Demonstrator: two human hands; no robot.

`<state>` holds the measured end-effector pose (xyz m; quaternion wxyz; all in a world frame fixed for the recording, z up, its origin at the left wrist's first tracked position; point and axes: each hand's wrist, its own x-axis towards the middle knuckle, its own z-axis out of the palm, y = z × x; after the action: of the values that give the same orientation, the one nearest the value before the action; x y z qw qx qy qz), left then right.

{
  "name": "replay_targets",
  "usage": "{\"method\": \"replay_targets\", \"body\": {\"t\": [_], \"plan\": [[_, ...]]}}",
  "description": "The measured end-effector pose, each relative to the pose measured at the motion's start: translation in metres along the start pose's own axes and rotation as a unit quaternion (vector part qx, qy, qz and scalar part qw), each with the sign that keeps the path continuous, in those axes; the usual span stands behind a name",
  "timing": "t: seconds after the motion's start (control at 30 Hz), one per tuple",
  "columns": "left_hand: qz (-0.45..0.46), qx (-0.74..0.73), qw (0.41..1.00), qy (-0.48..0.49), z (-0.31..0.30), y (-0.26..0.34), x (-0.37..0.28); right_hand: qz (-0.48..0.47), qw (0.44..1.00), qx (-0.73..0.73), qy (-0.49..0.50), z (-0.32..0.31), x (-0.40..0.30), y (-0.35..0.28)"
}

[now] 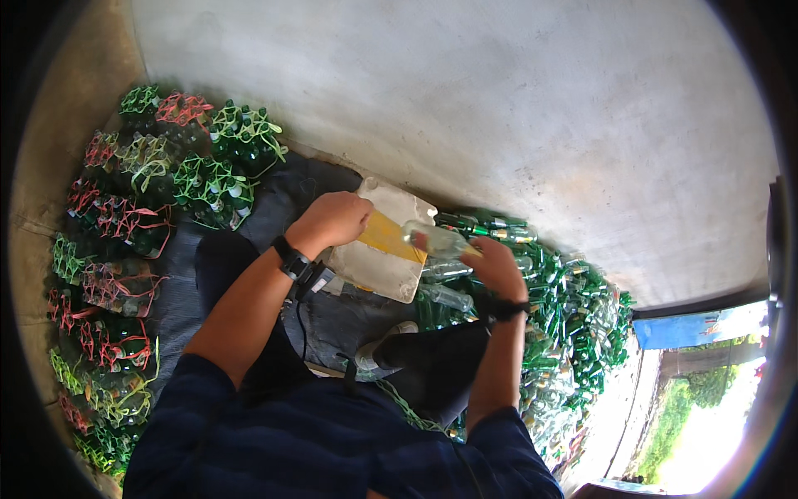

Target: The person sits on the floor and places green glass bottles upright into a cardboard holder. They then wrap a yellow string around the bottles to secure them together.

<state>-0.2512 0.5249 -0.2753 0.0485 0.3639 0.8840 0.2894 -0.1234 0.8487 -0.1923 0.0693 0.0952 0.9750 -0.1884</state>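
Note:
My right hand (492,265) grips a clear glass bottle (436,240) by its neck, the base pointing left over the edge of a flat white board with a yellow band (380,268). My left hand (333,218) is above the board's left side with the fingers curled; whether it holds anything cannot be seen. Under and right of my right hand lie loose clear and green glass bottles (452,298). A bundle of green plastic strings (405,405) hangs by my lap.
Bundles of upright bottles tied with green and red strings (215,187) stand in rows at left on dark sheeting (280,187). A large heap of loose bottles (573,312) fills the right. A concrete wall (467,112) rises beyond. My shoe (374,349) rests below the board.

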Motion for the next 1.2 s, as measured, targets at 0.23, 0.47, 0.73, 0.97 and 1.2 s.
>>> {"method": "replay_targets", "body": {"t": [0.23, 0.47, 0.73, 0.97, 1.2], "plan": [[-0.01, 0.019, 0.999, -0.024, 0.001, 0.004, -0.004, -0.071, 0.994, 0.066, 0.048, 0.089, 0.036, -0.028], [0.004, 0.028, 0.998, -0.061, 0.009, 0.015, 0.007, -0.138, 0.962, 0.225, 0.07, 0.115, 0.042, -0.04], [0.004, 0.026, 0.997, -0.07, 0.017, 0.02, 0.01, -0.04, 0.963, 0.267, -0.004, 0.115, 0.031, -0.041], [0.002, 0.033, 0.997, -0.076, 0.018, 0.017, 0.009, -0.09, 0.965, 0.246, -0.007, 0.114, 0.022, -0.047], [0.005, 0.037, 0.996, -0.079, 0.017, 0.015, 0.008, -0.052, 0.96, 0.268, -0.068, 0.113, 0.017, -0.052]]}}
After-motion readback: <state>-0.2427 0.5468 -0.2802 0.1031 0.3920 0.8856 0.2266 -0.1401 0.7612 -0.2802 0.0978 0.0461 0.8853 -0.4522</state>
